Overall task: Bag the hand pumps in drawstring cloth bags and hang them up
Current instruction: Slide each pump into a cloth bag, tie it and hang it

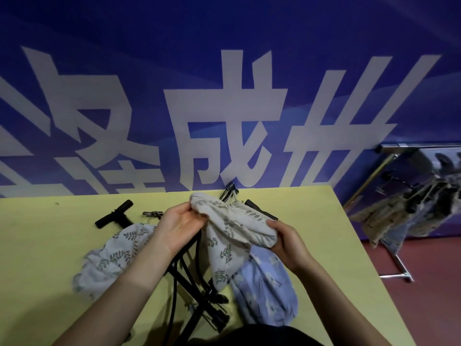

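Both hands held a cream drawstring bag (232, 233) with a leaf print above the yellow table (37, 245). The left hand (178, 224) pinched the bag's mouth edge between thumb and curled fingers, and the right hand (287, 243) gripped the opposite edge, its fingers wrapped round the cloth. The bag's body hung down between the two sets of fingers. Below the fingers lay black hand pumps (197, 290) crossed on the table, one T-handle (114, 214) beyond the left fingers. A white leaf-print bag (112, 255) lay under the left wrist, a blue bag (267, 293) under the right. Far right of the right fingers, filled bags (404, 213) hung on a metal rack (396, 260).
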Motion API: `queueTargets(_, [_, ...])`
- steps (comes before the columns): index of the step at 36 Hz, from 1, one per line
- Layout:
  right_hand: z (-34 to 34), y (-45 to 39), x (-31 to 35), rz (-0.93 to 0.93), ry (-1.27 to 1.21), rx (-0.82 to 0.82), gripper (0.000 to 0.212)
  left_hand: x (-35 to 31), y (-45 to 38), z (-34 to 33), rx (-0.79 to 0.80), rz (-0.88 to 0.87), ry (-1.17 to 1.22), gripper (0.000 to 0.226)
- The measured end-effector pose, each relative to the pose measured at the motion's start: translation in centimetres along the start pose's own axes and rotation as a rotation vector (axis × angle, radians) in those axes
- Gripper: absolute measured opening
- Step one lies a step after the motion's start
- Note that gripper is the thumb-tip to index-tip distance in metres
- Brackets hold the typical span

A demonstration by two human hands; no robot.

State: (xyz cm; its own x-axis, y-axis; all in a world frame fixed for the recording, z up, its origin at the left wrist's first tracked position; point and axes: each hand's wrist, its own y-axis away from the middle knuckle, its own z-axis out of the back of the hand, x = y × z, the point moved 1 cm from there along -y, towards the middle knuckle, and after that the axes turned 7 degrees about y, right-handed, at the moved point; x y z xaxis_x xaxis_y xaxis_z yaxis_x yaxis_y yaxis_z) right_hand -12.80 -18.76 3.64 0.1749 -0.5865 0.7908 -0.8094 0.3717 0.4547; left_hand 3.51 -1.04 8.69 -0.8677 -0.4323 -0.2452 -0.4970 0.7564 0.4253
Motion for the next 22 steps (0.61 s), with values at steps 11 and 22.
queueTargets(11, [-1.5,-4.7,-4.3,-0.172,-0.028,-0.021,0.063,0.3,1.7,1.5,-0.074,0.2,-0.292,0.043])
queueTargets(22, [-1.4,-11.9,-3.2,-0.137,0.912,-0.25,0.031,-2.8,-0.9,4.9,-0.275,0.093,-0.338,0.047])
